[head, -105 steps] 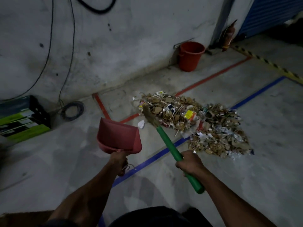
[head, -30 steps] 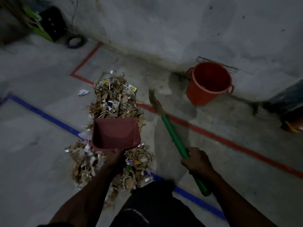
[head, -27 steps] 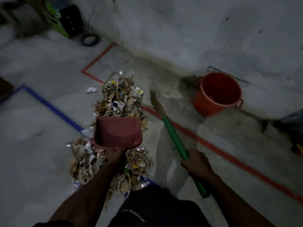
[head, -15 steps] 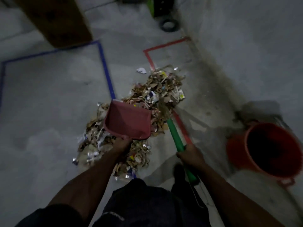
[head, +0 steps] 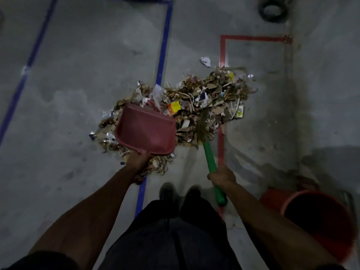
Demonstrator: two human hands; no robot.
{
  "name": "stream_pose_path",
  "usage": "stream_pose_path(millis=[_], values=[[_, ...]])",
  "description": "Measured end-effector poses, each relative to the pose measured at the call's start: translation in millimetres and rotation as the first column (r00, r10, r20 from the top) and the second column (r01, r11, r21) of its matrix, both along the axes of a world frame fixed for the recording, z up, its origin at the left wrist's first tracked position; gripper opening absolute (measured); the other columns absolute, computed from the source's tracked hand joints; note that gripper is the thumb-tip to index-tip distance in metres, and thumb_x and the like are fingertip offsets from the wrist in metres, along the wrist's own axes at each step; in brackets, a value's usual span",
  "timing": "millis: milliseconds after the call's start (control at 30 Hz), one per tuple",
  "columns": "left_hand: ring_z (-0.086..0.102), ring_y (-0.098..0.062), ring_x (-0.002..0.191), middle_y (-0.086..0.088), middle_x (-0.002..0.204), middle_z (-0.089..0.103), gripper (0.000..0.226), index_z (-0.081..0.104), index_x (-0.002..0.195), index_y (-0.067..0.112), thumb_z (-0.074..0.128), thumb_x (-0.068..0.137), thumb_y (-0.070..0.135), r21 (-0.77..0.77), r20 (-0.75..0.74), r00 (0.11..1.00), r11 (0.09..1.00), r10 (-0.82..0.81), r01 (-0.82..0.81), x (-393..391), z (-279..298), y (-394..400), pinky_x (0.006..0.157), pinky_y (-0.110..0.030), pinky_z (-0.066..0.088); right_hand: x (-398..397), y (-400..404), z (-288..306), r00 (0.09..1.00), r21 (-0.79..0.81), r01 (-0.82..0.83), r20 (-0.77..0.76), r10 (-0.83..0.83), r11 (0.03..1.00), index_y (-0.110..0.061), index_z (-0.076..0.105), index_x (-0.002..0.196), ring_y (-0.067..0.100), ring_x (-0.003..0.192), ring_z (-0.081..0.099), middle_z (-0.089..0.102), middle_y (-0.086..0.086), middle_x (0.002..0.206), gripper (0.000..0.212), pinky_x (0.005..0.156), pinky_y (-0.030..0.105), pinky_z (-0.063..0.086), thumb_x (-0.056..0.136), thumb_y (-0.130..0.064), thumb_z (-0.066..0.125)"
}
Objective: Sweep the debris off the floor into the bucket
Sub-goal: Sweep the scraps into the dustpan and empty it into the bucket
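A pile of debris (head: 210, 96), paper scraps, card and dry leaves, lies on the concrete floor ahead of my feet. My left hand (head: 138, 162) grips the handle of a red dustpan (head: 147, 131) held over the pile's near left part; nothing shows inside the pan. My right hand (head: 222, 177) grips the green handle of a small broom (head: 209, 158), whose bristles rest on the pile's near edge. The orange-red bucket (head: 319, 221) stands at the lower right, beside my right forearm, partly cut off by the frame.
Blue tape (head: 162, 55) and red tape (head: 222, 53) lines run across the floor. A loose white scrap (head: 205, 61) lies beyond the pile. A coiled black cable (head: 272, 9) sits at the top right by the wall. My shoes (head: 178, 195) stand just behind the pile.
I have walked round the pile, so the bucket has gone from the far side to my lower right. The dustpan now hangs over the pile and the broom bristles touch its edge.
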State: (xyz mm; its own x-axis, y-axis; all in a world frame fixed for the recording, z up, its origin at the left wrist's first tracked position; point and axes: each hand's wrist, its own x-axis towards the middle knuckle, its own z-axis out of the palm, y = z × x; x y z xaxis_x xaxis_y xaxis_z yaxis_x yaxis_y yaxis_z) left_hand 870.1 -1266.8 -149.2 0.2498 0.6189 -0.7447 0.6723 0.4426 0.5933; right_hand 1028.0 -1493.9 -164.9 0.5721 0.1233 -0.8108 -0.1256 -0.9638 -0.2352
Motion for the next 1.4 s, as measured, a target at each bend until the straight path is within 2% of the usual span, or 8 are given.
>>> stream_pose_path(millis=[100,200,367,667,867,1100,1233,1400], values=[[0.041,-0.013,0.041,-0.01,0.057,0.043,0.012,0.053,0.077,0.009,0.058,0.086,0.003,-0.074,-0.048,0.999,0.997,-0.006,0.002,1,-24,-4,0.042,-0.021,0.031,10,-6,-27,0.997,-0.006,0.006,-0.074,-0.007,1.0,-0.012,0.052,0.104,0.021,0.073,0.06,0.058,0.005,0.089,0.03,0.05,0.022,0.042,0.081,-0.025,0.066],[0.044,-0.022,0.057,-0.018,0.07,0.05,0.008,0.06,0.087,0.002,0.055,0.082,0.002,-0.119,-0.093,0.994,0.992,-0.062,0.051,6,-34,-9,0.046,-0.025,0.033,10,-11,-45,0.988,0.007,0.067,-0.137,-0.065,0.998,-0.009,0.052,0.105,0.03,0.085,0.065,0.062,0.013,0.101,0.026,0.068,0.034,0.058,0.083,-0.018,0.064],[0.038,-0.01,0.029,-0.011,0.055,0.042,0.007,0.054,0.079,-0.001,0.057,0.085,-0.003,-0.104,-0.176,0.982,0.99,0.072,-0.092,32,-59,-27,0.032,-0.014,0.029,49,-14,-81,0.949,0.003,0.109,-0.297,-0.103,0.994,-0.004,0.053,0.118,0.034,0.096,0.063,0.061,0.017,0.109,0.041,0.082,0.045,0.058,0.078,-0.009,0.063],[0.039,-0.011,0.026,-0.002,0.035,0.046,0.022,0.052,0.067,0.002,0.058,0.089,0.002,-0.146,-0.271,0.931,0.945,0.246,-0.292,72,-121,-60,0.033,-0.015,0.031,139,-1,-172,0.696,-0.188,0.462,-0.529,-0.486,0.867,0.004,0.055,0.081,0.024,0.048,0.053,0.055,0.015,0.068,0.008,0.039,0.026,0.05,0.082,0.012,0.055],[0.036,-0.01,0.026,-0.002,0.037,0.043,0.025,0.05,0.066,0.004,0.057,0.09,0.001,-0.176,-0.287,0.911,0.919,0.295,-0.353,93,-188,-60,0.037,-0.014,0.029,169,26,-262,0.709,-0.238,0.338,-0.572,-0.413,0.911,0.002,0.055,0.08,0.024,0.045,0.053,0.055,0.013,0.06,0.012,0.039,0.027,0.049,0.09,-0.003,0.059],[0.038,-0.01,0.028,-0.004,0.042,0.046,0.024,0.053,0.066,0.007,0.059,0.089,0.004,-0.191,-0.259,0.917,0.914,0.304,-0.357,107,-264,-47,0.033,-0.014,0.03,175,49,-344,0.707,-0.252,0.342,-0.566,-0.424,0.905,-0.001,0.058,0.1,0.028,0.055,0.057,0.058,0.017,0.081,0.019,0.041,0.03,0.051,0.089,-0.013,0.067],[0.039,-0.01,0.027,-0.001,0.039,0.047,0.024,0.053,0.067,0.006,0.059,0.09,0.006,-0.221,-0.222,0.929,0.913,0.296,-0.343,101,-290,-42,0.034,-0.015,0.031,169,54,-379,0.753,-0.227,0.321,-0.527,-0.393,0.919,-0.004,0.054,0.115,0.028,0.06,0.057,0.057,0.02,0.098,0.032,0.049,0.035,0.052,0.089,-0.019,0.067],[0.04,-0.012,0.032,0.0,0.039,0.047,0.022,0.053,0.068,0.008,0.058,0.089,0.004,-0.232,-0.198,0.933,0.911,0.299,-0.341,81,-297,-46,0.041,-0.02,0.035,151,47,-389,0.889,-0.145,0.187,-0.396,-0.23,0.972,-0.002,0.051,0.101,0.025,0.056,0.052,0.053,0.014,0.076,0.018,0.05,0.032,0.049,0.096,-0.019,0.056]])
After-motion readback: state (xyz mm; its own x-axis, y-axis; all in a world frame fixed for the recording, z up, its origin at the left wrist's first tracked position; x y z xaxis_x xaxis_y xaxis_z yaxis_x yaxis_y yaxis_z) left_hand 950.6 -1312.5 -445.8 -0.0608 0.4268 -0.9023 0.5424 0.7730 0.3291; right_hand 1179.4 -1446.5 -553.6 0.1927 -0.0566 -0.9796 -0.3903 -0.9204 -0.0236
